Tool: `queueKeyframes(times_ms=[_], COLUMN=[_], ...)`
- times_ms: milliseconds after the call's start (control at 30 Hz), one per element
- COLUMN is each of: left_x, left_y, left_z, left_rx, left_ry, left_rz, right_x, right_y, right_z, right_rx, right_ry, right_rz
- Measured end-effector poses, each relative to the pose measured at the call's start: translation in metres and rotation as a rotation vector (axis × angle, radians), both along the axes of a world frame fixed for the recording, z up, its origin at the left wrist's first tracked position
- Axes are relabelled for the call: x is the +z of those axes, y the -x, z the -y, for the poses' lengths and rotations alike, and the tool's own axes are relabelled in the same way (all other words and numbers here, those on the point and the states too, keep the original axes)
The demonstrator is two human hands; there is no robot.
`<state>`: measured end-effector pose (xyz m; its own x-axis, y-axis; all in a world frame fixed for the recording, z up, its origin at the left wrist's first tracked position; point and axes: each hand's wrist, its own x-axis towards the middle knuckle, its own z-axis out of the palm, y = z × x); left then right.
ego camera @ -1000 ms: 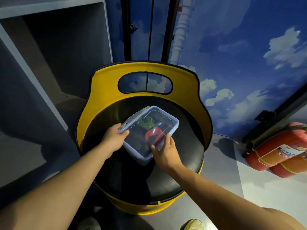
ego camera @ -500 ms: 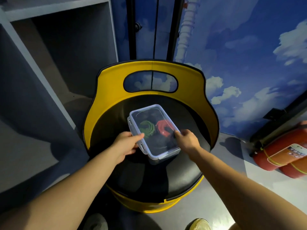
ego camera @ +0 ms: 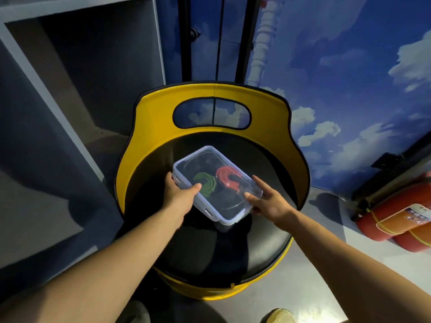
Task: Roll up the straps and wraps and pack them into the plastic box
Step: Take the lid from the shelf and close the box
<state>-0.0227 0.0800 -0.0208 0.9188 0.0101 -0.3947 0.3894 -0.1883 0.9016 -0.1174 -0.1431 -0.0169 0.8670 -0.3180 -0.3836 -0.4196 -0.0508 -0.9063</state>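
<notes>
Packing looks done — closing step in hand. Clear rectangular plastic box (ego camera: 217, 185) sits lidded on black round seat of yellow barrel chair (ego camera: 233, 248); rolled green strap (ego camera: 205, 183) and rolled red wrap (ego camera: 227, 177) inside. Left hand (ego camera: 179, 194) grips box's left edge, thumb on lid. Right hand (ego camera: 268, 201) open, fingertips on right corner. Next, likely: press side clasps shut — clasp state unclear. Red fire extinguishers (ego camera: 396, 220) well apart; nothing blocks.

Plastic box (ego camera: 224, 213) rotated further, long axis now far-left to near-right. Right hand (ego camera: 268, 201) opened, fingers extended at its right edge.
</notes>
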Motion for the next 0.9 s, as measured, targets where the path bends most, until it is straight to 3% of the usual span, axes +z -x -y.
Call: queueKeyframes(times_ms=[133,267,433,633,800,900], left_x=[0.000,0.007,0.015,0.005,-0.002,-0.003], left_y=[0.028,0.009,-0.008,0.002,0.026,0.030], left_z=[-0.002,-0.014,-0.023,-0.030,-0.037,-0.044], left_rx=[0.087,-0.009,-0.078,-0.054,-0.106,-0.239], left_ry=[-0.115,-0.215,-0.147,-0.152,-0.365,-0.484], left_rz=[-0.009,0.061,0.172,0.178,0.215,0.340], right_x=[-0.001,0.001,0.000,-0.016,-0.019,-0.016], right_y=[-0.017,-0.019,0.006,0.014,-0.002,-0.002], right_z=[0.007,-0.013,-0.046,-0.039,0.003,0.005], right_rx=[-0.110,-0.166,-0.075,-0.012,-0.034,0.037], right_ry=[0.203,0.436,0.442,0.392,0.379,0.508], right_rz=[0.015,-0.107,-0.204,-0.148,-0.070,-0.092])
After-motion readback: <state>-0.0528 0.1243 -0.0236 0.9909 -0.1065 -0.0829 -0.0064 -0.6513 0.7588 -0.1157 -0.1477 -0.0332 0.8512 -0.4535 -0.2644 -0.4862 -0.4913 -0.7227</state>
